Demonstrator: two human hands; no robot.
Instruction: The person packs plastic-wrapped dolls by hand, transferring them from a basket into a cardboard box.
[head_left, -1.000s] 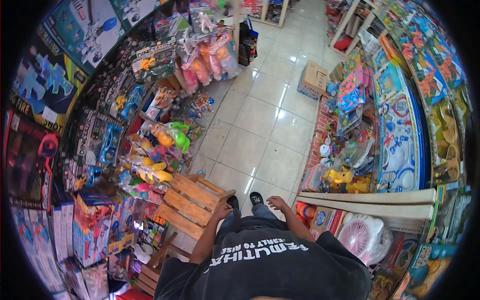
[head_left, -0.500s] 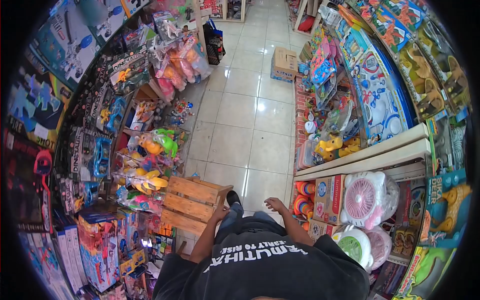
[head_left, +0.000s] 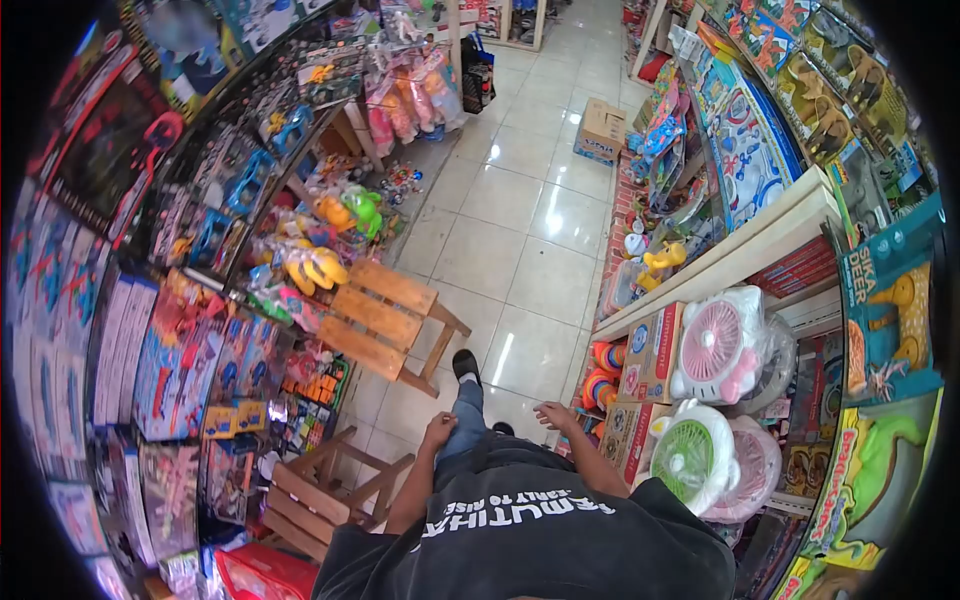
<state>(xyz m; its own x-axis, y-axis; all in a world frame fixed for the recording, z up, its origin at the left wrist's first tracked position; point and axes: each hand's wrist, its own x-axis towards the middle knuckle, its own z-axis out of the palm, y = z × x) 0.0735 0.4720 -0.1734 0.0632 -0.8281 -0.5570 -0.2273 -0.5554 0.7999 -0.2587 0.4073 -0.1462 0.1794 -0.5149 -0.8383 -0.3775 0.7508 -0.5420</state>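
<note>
My left hand (head_left: 440, 430) hangs by my left thigh, its fingers loosely curled with nothing visible in them. On the other side, my right hand (head_left: 553, 415) is held out low over the tiles, fingers apart and holding nothing. A slatted wooden stool (head_left: 378, 318) stands ahead of my left hand, not touching it. Nearer my left arm is a second wooden stool (head_left: 300, 505). Boxed goods (head_left: 650, 350) and a pink-and-white fan (head_left: 717, 340) are nearest to my right hand. My left foot in a dark shoe (head_left: 466, 366) is stepped forward.
A tiled aisle (head_left: 490, 235) runs ahead between toy shelves. A cardboard box (head_left: 601, 130) sits on the floor at right. Bagged toys (head_left: 315, 265) edge the left side. A pale wooden shelf board (head_left: 730, 245) borders the right, with a green-and-white fan (head_left: 690, 460) below.
My view has turned and moved forward, bringing the second stool and a red item into sight at lower left. My left foot shows more fully. Both hands stay low and empty.
</note>
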